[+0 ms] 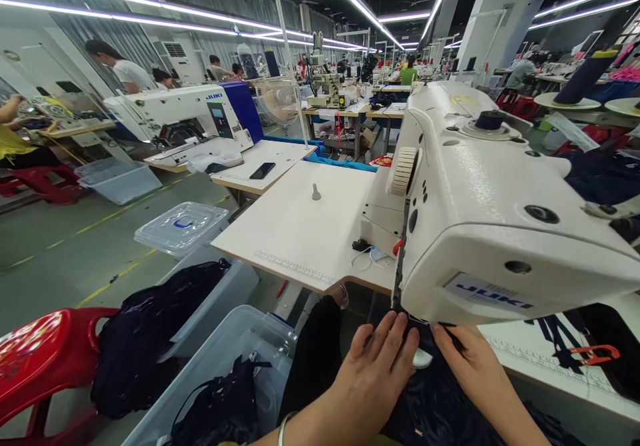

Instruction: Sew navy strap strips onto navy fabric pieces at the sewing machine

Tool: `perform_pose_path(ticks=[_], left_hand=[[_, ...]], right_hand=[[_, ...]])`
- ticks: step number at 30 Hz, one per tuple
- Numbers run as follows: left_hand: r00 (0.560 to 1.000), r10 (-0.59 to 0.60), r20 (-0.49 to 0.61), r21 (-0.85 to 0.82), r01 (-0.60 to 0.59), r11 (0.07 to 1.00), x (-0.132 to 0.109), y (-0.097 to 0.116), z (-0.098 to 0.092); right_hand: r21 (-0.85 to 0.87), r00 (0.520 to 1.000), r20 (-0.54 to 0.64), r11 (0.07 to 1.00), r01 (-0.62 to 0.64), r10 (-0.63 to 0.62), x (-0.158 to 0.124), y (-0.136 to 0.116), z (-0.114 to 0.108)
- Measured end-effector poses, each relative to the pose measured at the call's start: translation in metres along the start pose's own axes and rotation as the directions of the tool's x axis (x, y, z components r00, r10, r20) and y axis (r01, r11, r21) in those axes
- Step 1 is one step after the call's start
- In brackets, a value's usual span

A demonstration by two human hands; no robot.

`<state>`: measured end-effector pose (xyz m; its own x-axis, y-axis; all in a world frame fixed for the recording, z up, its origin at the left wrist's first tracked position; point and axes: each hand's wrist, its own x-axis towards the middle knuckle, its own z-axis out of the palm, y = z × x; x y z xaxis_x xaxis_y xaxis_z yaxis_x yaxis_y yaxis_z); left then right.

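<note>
Left grip point(367, 373) flat and unclenched on dark cloth point(434, 393), right grip point(469, 361) against it, closure unclear.

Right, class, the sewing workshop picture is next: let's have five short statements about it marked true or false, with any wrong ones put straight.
1. The left hand and right hand are both on dark fabric below the head of the nearest sewing machine. True.

2. The bracelet is on the right wrist. False: it is on the left one.

3. The phone lies on the floor. False: it lies on the neighbouring machine's table.

4. A dark cloth bundle lies in the nearest clear bin. True.

5. The stool at the lower left is blue. False: it is red.
</note>
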<state>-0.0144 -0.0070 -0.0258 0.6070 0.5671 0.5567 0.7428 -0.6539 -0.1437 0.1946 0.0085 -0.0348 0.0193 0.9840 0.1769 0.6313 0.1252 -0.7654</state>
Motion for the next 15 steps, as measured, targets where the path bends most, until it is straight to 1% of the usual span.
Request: perform_pose_path(ticks=[4,9,11,15], left_hand=[[1.0,0.003,-0.001,0.013,-0.003,1.0,-0.001,0.0,-0.001],[0.998,-0.056,-0.026,0.0,0.056,0.998,-0.005,0.001,0.005],[0.997,-0.064,-0.043,-0.013,0.064,0.998,-0.005,0.001,0.007],[0.995,-0.076,-0.058,-0.038,0.074,0.997,-0.005,0.0,0.007]], right_hand=[[-0.018,1.0,-0.021,1.0,-0.008,0.008,-0.001,0.002,0.003],[-0.021,0.999,-0.006,0.999,0.04,-0.04,0.001,0.013,0.008],[0.001,0.999,-0.003,0.999,0.041,-0.041,0.001,0.019,0.01],[0.083,1.0,0.018,0.997,-0.011,0.01,-0.004,0.027,0.012]])
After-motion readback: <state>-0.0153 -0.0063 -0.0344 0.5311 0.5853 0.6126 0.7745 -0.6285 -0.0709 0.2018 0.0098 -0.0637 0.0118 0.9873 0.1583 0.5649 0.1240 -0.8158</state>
